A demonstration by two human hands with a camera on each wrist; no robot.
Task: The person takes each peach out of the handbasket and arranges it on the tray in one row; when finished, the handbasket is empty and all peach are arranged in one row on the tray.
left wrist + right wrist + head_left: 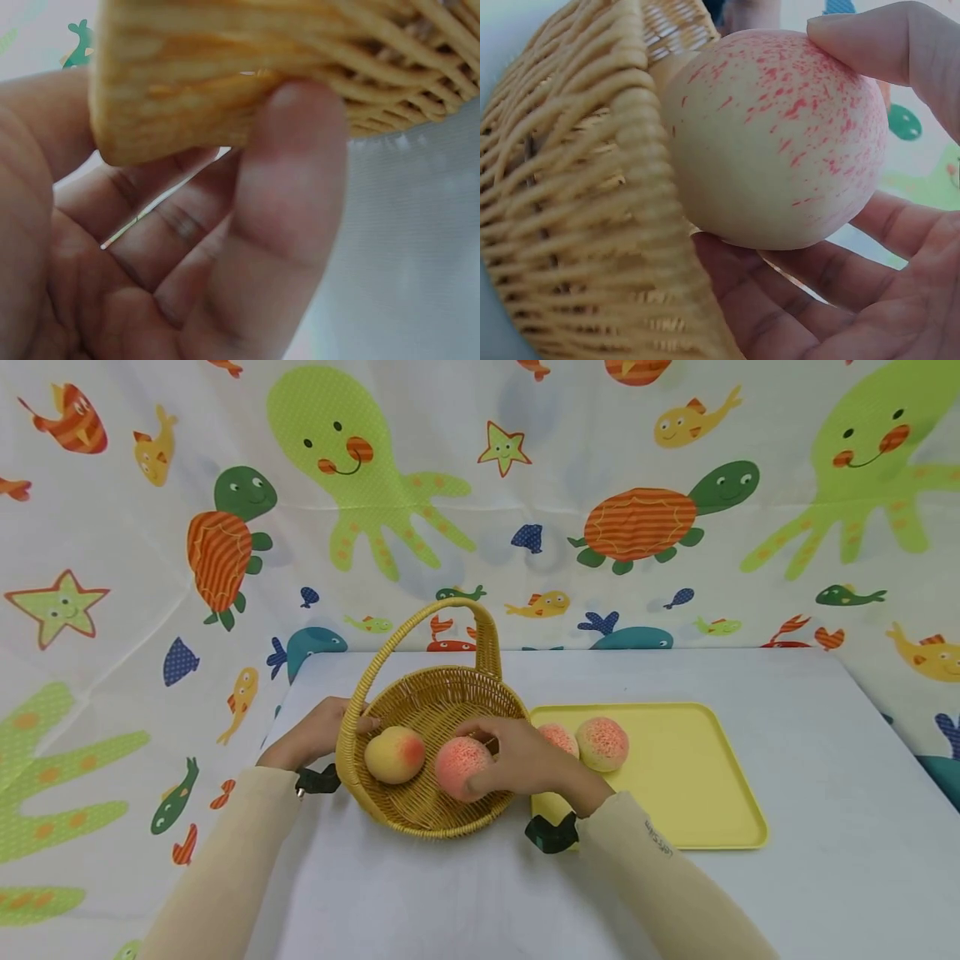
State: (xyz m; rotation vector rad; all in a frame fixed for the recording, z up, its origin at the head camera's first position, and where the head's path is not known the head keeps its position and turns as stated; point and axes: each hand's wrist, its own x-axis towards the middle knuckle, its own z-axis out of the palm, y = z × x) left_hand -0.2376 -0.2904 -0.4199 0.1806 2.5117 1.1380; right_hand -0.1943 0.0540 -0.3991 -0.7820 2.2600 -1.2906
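A round wicker basket with a tall hoop handle stands on the table, and one yellow peach with a red blush lies inside it. My left hand grips the basket at its left side by the handle's base; the left wrist view has the thumb pressed on the wicker. With my right hand I hold a pink-speckled peach over the basket's right half. In the right wrist view this peach sits between thumb and fingers, just beyond the basket's rim.
Right of the basket lies a yellow tray, its left part behind my right hand. Two pink-speckled peaches rest at its left end, one partly hidden. Behind the white table hangs a cloth printed with sea animals.
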